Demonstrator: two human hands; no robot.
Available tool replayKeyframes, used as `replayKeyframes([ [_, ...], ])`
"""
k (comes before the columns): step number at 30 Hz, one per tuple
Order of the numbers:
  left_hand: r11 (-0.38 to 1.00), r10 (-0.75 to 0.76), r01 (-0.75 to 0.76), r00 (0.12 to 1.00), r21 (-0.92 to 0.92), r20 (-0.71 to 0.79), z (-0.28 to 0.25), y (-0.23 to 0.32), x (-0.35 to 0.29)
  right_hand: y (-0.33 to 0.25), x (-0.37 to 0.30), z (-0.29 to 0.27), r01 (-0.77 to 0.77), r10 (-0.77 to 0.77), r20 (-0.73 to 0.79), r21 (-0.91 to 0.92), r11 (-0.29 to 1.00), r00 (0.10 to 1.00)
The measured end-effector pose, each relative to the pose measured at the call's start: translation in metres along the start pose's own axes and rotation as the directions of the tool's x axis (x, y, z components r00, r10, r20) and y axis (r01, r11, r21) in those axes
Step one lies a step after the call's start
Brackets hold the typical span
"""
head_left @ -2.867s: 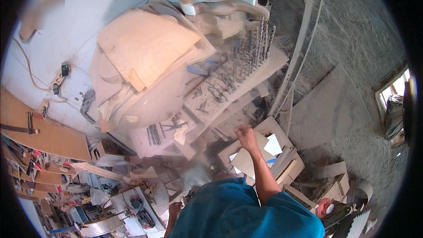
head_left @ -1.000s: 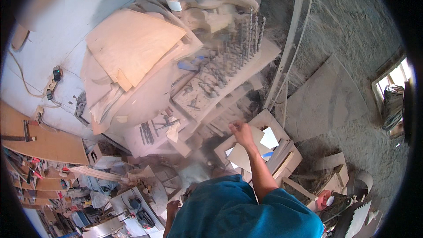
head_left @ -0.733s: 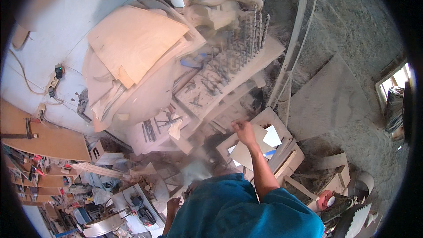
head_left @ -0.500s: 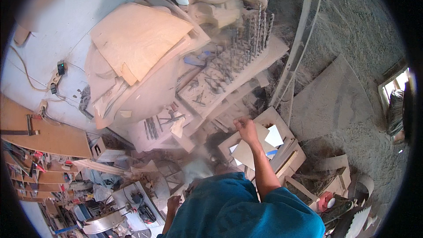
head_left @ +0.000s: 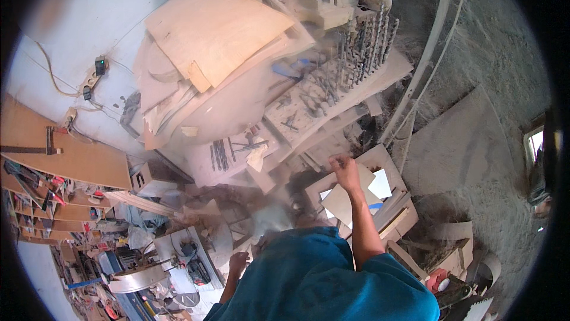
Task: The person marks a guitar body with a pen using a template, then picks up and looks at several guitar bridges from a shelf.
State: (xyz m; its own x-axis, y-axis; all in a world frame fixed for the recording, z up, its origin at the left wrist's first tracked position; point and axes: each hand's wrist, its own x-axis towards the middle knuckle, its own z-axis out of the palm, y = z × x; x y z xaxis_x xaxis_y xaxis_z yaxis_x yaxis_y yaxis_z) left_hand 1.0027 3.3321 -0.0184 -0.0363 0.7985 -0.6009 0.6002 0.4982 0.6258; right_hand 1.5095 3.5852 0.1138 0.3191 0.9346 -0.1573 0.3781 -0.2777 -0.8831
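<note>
My right hand point(head_left: 345, 171) reaches forward with its fingers curled in, over the far edge of a wooden box or board point(head_left: 375, 157). Whatever is between those fingers, if anything, is hidden. Under the wrist lies a tan sheet point(head_left: 345, 205), with a white sheet point(head_left: 380, 184) sticking out from beneath it. A small blue piece point(head_left: 375, 206) shows beside my forearm. Low on the left, close to my body, my left hand point(head_left: 238, 261) is closed; I cannot make out anything in it.
A dusty wooden block holds several upright drill bits point(head_left: 374, 45). More drill bits point(head_left: 219, 155) lie flat left of it. Thin plywood sheets point(head_left: 217, 30) are piled beyond. A power strip point(head_left: 90, 80), a tool rack point(head_left: 50, 202) and a handsaw point(head_left: 478, 309) surround the space.
My view has shifted, so the bench and stacked sheets appear farther right. Both hands keep much the same curled pose, and the right hand stays over the box.
</note>
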Motion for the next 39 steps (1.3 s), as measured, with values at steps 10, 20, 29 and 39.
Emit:
replayKeyframes([
  [10, 0.985, -0.174, 0.174, 0.984, -0.008, -0.027, 0.004, 0.037, -0.008, 0.000, 0.002, 0.001, 0.016, -0.015, 0.006, -0.070, 0.997, 1.000],
  [20, 0.909, 0.237, -0.233, 0.971, 0.346, 0.031, 0.004, 0.015, -0.010, -0.005, 0.001, 0.009, 0.043, -0.042, 0.021, -0.076, 0.996, 0.999],
  [29, 0.962, -0.265, 0.261, 0.963, -0.076, -0.042, 0.005, 0.033, -0.005, 0.000, 0.001, 0.013, 0.043, -0.042, 0.022, -0.043, 0.998, 0.999],
  [39, 1.000, 0.001, -0.001, 1.000, -0.010, -0.014, 0.009, 0.002, 0.004, 0.001, -0.001, 0.009, 0.042, -0.040, 0.025, -0.043, 0.998, 0.999],
])
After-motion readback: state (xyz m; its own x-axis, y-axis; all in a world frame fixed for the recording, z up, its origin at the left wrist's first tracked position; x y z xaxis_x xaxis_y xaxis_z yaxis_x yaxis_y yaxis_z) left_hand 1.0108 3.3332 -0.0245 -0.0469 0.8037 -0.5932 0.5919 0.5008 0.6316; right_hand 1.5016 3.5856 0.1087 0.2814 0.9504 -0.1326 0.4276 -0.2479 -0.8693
